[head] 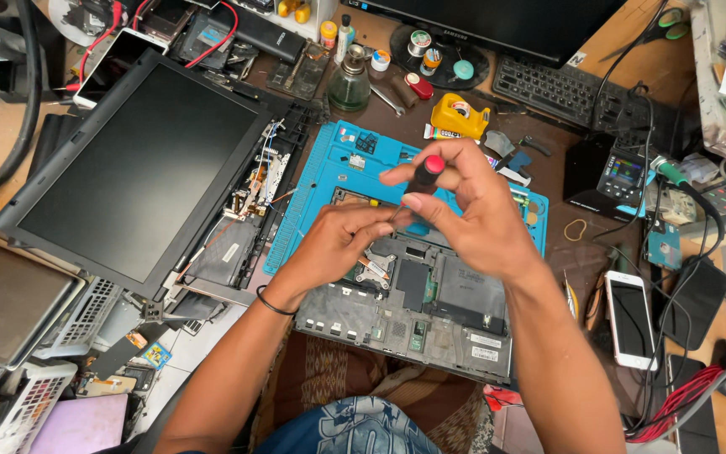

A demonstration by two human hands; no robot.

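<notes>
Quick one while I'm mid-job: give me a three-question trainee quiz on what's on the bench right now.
1. True or false: the right hand holds a screwdriver with a red cap at its top.
2. Which surface lies under the far end of the opened laptop base? A) a blue work mat B) a white towel C) a metal tray
3. Name the thing lying to the right of the right forearm, near the table edge.

Key
1. True.
2. A.
3. A white smartphone, screen up. The left hand meets the screwdriver's lower end above the base.
</notes>
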